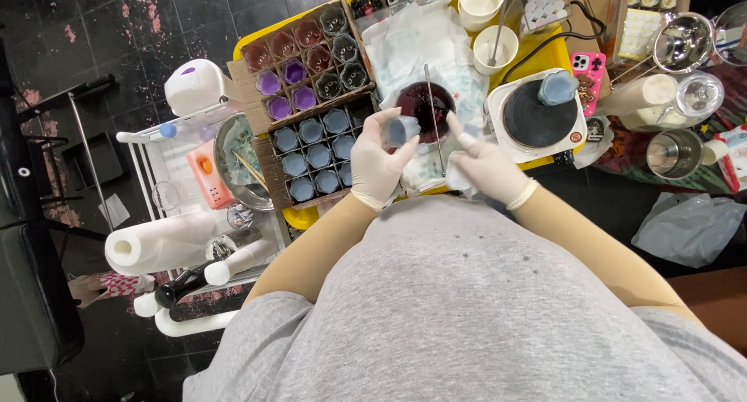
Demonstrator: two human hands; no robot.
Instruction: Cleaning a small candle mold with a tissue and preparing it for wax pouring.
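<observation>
From the head camera, your left hand [379,162], in a white glove, has its fingers closed around a small blue-grey cup [401,129], holding it just at seven o'clock of the dark bowl [424,108] of deep red liquid. A thin metal rod [434,118] lies across that bowl, its lower end pointing at six o'clock. Your right hand [489,167], also gloved, sits at four o'clock of the bowl with its fingers bunched on a wad of white tissue [459,180]; one fingertip reaches towards the cup.

Keep the cup level and grip it by its sides, so the tissue can work around the rim without tipping it. Hold both hands over the white paper sheet [416,40] rather than over your shirt, so any drip lands there.

At nine o'clock of the cup stands a cardboard tray [268,149] of matching blue-grey cups, and at eleven o'clock a second one with purple and brown fills. At three o'clock a round hotplate [537,115] carries another blue-grey cup; mind your right elbow near it. A paper towel roll [167,242] lies at eight o'clock if the tissue soaks through.
</observation>
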